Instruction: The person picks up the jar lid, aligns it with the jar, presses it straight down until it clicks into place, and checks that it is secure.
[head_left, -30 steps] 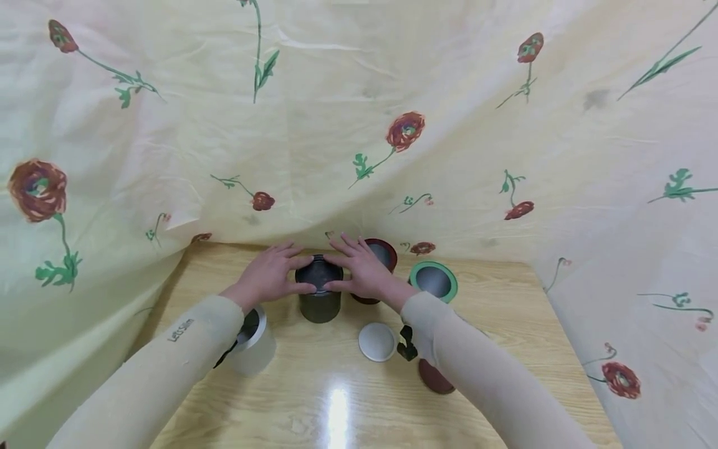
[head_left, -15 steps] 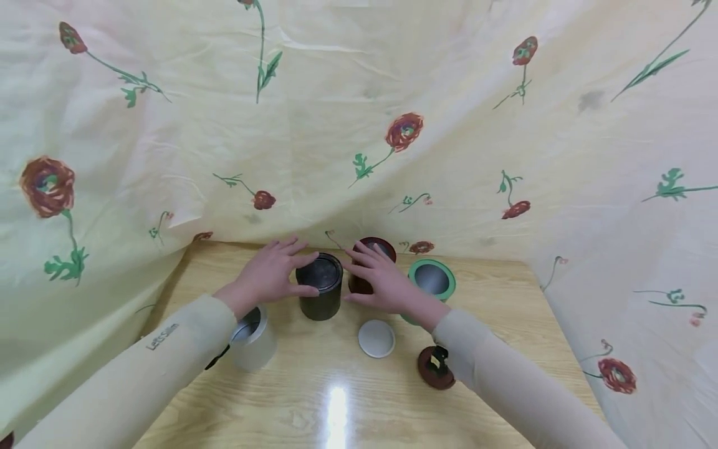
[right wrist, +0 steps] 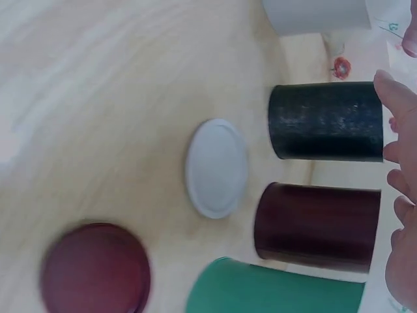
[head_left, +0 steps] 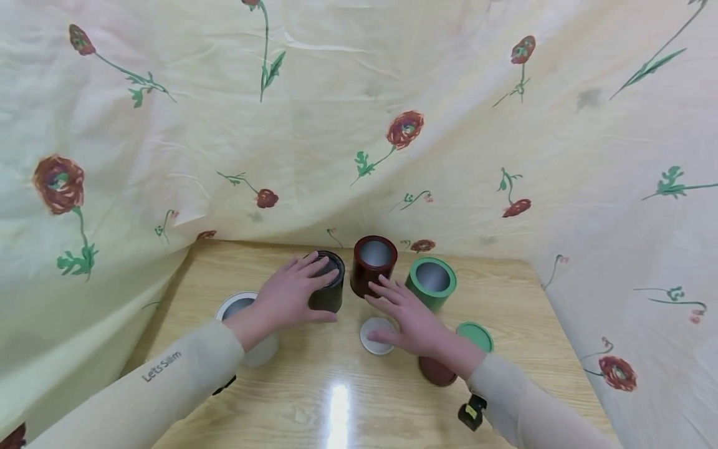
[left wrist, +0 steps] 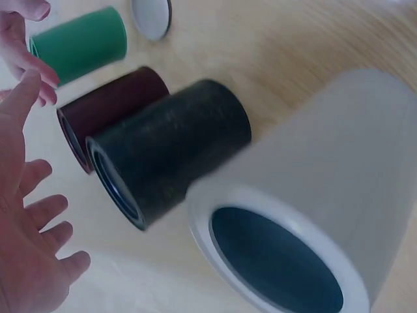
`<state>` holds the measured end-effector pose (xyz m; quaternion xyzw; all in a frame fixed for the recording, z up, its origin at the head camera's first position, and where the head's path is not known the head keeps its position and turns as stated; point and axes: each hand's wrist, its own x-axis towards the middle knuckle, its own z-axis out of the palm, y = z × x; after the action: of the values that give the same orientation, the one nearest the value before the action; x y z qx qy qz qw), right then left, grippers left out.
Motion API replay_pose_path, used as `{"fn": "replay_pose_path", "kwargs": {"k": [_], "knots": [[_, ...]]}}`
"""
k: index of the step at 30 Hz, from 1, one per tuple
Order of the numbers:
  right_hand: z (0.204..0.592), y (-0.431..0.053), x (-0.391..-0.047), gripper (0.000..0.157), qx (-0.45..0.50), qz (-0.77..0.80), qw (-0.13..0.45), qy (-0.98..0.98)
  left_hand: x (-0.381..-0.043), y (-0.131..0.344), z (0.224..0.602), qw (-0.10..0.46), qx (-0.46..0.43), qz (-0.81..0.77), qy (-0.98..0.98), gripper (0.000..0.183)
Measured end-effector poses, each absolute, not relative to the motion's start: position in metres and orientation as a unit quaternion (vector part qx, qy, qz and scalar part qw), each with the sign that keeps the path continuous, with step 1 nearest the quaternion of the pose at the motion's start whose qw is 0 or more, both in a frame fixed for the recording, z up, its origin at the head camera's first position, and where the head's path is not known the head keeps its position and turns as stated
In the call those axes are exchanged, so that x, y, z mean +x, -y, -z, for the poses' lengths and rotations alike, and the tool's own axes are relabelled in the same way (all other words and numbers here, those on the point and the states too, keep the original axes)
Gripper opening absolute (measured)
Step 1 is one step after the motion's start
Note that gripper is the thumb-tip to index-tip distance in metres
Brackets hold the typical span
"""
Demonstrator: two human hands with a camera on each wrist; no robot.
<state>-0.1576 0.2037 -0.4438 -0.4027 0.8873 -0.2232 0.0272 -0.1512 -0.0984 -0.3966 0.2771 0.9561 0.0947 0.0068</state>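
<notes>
My left hand point(head_left: 291, 293) hovers above the black can point(head_left: 333, 298) with fingers spread and holding nothing; in the head view it covers part of that can's top. A dark lid sits recessed in the black can's rim, as the left wrist view shows. My right hand point(head_left: 409, 315), also loosely spread, is over the table in front of the dark red can point(head_left: 367, 277). Its thumb overlaps the white lid point(head_left: 374, 324) in the head view. The dark red can and the green can point(head_left: 430, 298) stand upright with open tops.
An open white can point(head_left: 260, 352) stands at the left, partly hidden by my left wrist. On the right lie a dark red lid point(head_left: 437, 372) and a green lid point(head_left: 475, 337). A flowered cloth point(head_left: 336, 143) hangs behind the wooden table point(head_left: 269, 405).
Both hands have let go of the black can's top. The right hand has drawn back right and nearer; the left has shifted slightly right across the can.
</notes>
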Motion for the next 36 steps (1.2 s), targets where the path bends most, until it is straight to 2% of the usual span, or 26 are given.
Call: {"fn": "replay_pose_path", "kwargs": {"k": [10, 17, 21, 25, 36], "knots": [[0.467, -0.233, -0.130, 0.069, -0.392, 0.221, 0.002, -0.893, -0.124, 0.076, 0.416, 0.016, 0.291, -0.098, -0.952, 0.085], [0.481, -0.246, -0.122, 0.071, -0.366, 0.224, 0.034, -0.903, -0.108, 0.061, 0.441, 0.023, 0.291, -0.114, -0.950, 0.085], [0.491, -0.252, -0.120, 0.070, -0.367, 0.218, 0.032, -0.904, -0.102, 0.051, 0.459, 0.032, 0.284, -0.115, -0.952, 0.086], [0.499, -0.256, -0.119, 0.070, -0.368, 0.214, 0.023, -0.905, -0.097, 0.043, 0.476, 0.025, 0.282, -0.106, -0.953, 0.086], [0.524, -0.266, -0.121, 0.075, -0.354, 0.202, 0.039, -0.912, -0.099, 0.032, 0.513, 0.053, 0.248, -0.133, -0.958, 0.085]]}}
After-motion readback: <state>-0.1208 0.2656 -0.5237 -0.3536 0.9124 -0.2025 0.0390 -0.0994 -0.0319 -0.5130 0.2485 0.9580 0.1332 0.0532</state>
